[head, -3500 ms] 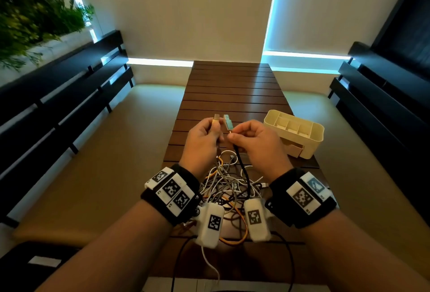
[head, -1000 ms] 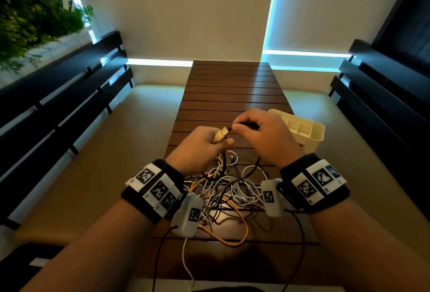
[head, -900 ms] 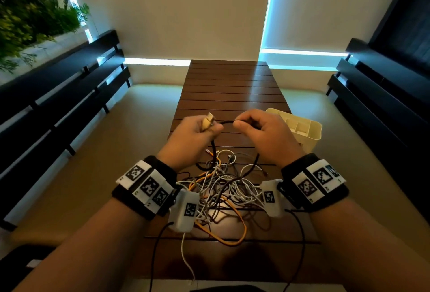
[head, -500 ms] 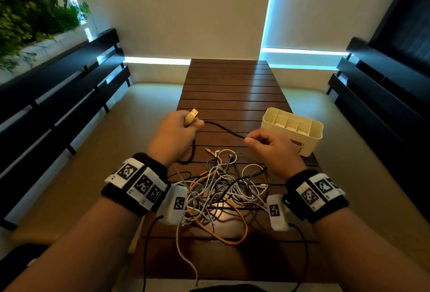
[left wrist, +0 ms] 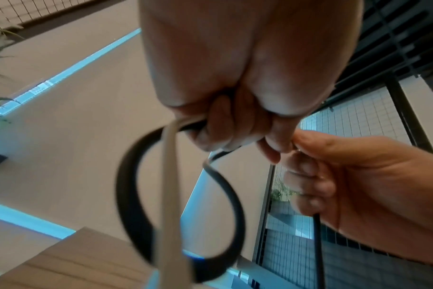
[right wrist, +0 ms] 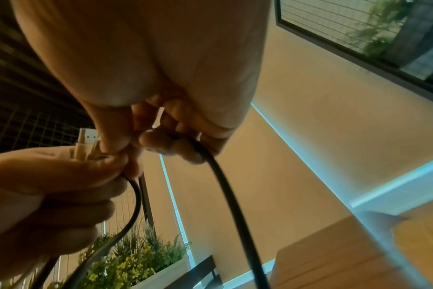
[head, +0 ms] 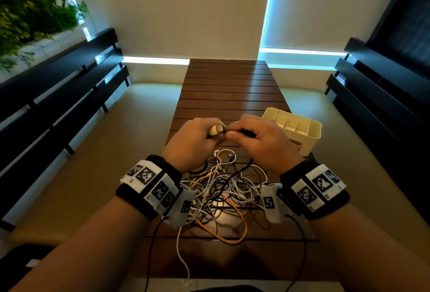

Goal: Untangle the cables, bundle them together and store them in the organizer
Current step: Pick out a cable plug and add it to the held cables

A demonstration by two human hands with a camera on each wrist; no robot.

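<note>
My left hand (head: 193, 143) grips the cream plug (head: 213, 130) end of a black cable above the table, with a loop of that black cable (left wrist: 134, 195) hanging from its fist. My right hand (head: 260, 140) meets it thumb to thumb and pinches the same black cable (right wrist: 233, 197), which trails down. A tangle of white, grey, black and orange cables (head: 223, 189) lies on the wooden table (head: 228, 87) under both wrists. The cream organizer (head: 293, 129) with several compartments stands at the table's right edge, just beyond my right hand.
Dark benches (head: 58, 87) run along both sides of the narrow table, with beige cushions below. A planter with green plants (head: 28, 19) sits at the far left. One white cable (head: 182, 259) hangs over the near table edge.
Half a second ago my hands were apart with the black cable stretched between them. They have come together again, and a loop has formed under the left hand.
</note>
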